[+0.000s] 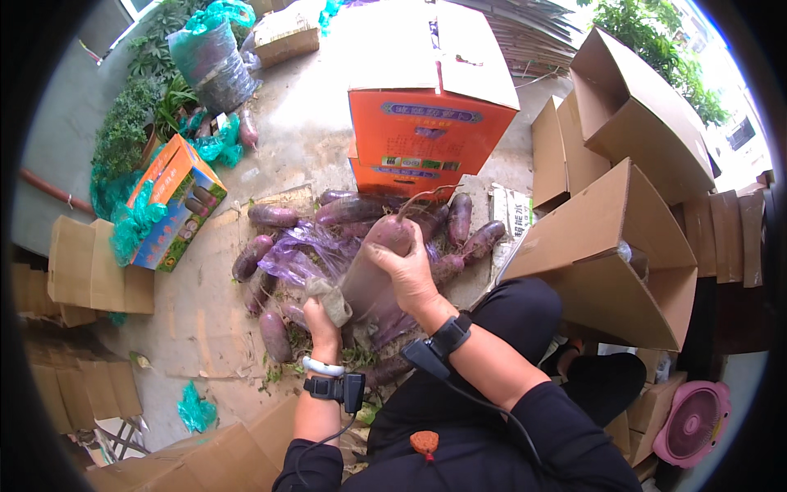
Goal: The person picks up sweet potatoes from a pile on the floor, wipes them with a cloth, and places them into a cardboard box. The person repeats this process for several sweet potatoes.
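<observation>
My right hand [403, 270] grips a large purple-skinned radish [373, 277] near its end, where a long thin root points up. Lower left of it, my left hand [323, 323] is closed on a greyish cloth [331, 300] beside the radish's lower part. Thin purple plastic [295, 258] lies crumpled left of the held radish. More purple radishes lie around on the ground, among them one at the lower left [275, 336], one at the upper left [273, 215] and one at the right [459, 219]. Loose green leaves lie among them.
An orange printed carton [430, 135] stands just beyond the radishes. Open brown cardboard boxes [605, 252] crowd the right side. At left are a tilted printed carton [178, 206], green plastic bags [132, 221] and a filled plastic sack [212, 64]. A pink fan [692, 424] is at lower right.
</observation>
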Tool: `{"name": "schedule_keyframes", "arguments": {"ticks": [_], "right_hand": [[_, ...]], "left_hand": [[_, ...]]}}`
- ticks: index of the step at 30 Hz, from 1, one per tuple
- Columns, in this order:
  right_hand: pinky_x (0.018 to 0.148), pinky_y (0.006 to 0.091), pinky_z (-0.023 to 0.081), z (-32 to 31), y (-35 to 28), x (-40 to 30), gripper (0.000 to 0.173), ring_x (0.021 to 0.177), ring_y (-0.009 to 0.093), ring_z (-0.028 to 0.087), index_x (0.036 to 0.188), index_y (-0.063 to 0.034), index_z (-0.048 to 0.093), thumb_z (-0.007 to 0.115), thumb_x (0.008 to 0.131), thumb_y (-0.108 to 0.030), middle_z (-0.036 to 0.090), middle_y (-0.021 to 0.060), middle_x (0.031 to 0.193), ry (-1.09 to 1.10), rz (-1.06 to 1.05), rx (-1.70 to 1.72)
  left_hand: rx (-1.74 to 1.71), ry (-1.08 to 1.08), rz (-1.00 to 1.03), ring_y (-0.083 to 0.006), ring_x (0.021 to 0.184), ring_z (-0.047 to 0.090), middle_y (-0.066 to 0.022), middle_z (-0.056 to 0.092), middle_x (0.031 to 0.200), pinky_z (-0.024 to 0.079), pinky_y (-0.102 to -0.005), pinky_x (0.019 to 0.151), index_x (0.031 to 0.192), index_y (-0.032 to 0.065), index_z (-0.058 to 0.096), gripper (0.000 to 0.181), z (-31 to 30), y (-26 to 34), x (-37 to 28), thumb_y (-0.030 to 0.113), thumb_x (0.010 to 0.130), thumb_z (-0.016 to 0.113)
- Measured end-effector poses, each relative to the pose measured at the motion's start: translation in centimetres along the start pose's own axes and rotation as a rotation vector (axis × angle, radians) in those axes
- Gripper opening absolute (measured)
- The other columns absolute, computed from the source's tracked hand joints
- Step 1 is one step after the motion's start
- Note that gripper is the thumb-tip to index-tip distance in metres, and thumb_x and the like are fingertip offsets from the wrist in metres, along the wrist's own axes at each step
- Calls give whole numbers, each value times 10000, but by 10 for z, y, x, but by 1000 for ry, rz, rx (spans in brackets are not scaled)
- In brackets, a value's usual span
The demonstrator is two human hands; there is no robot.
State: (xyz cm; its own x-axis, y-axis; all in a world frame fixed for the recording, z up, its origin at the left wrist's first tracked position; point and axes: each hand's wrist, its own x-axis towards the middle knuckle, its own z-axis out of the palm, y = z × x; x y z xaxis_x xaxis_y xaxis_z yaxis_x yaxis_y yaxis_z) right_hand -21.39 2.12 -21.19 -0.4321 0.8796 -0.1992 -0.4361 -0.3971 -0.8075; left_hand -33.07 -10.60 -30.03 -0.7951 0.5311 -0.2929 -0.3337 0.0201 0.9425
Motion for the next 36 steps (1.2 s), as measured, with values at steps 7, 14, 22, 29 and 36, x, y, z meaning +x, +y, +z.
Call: {"name": "schedule_keyframes", "arguments": {"ticks": [7,14,22,29,36], "right_hand": [[950,371,421,15,-25,-19,691,1069,299,518,1222,-40,431,759,614,-67,519,166,1110,-177,-440,-633],[932,305,421,-1,-165,-30,771,1033,194,518,1257,-45,373,786,605,-30,519,110,1103,-293,-516,-435],[927,366,495,-101,-390,-86,810,1052,211,603,1290,-23,438,840,588,-56,597,102,1140,-95,-573,-698],[913,324,460,-219,-451,-115,727,1036,162,553,1238,-52,463,826,610,-88,570,61,1105,89,-596,-988],[910,321,452,-274,-431,-86,718,1020,164,537,1214,-54,445,822,604,-72,562,94,1090,-163,-385,-1021]], "left_hand": [[756,-122,396,-273,692,623,-185,674,799,467,-416,643,974,-35,628,310,-5,-14,-2,258,915,547],[1449,-309,143,-451,928,597,-293,626,956,457,-523,770,1106,-12,597,380,1,-20,-17,280,867,554],[1390,-676,358,-358,1047,596,-215,625,1111,469,-397,908,1138,-18,610,376,64,66,-21,146,801,638],[714,-1670,1129,-329,1133,540,-113,616,1159,412,-410,978,1130,35,624,401,356,220,-133,-73,751,551],[1283,-2204,1407,-289,1144,513,-58,622,1064,264,-569,1065,1276,145,544,499,455,142,-169,94,780,557]]}}
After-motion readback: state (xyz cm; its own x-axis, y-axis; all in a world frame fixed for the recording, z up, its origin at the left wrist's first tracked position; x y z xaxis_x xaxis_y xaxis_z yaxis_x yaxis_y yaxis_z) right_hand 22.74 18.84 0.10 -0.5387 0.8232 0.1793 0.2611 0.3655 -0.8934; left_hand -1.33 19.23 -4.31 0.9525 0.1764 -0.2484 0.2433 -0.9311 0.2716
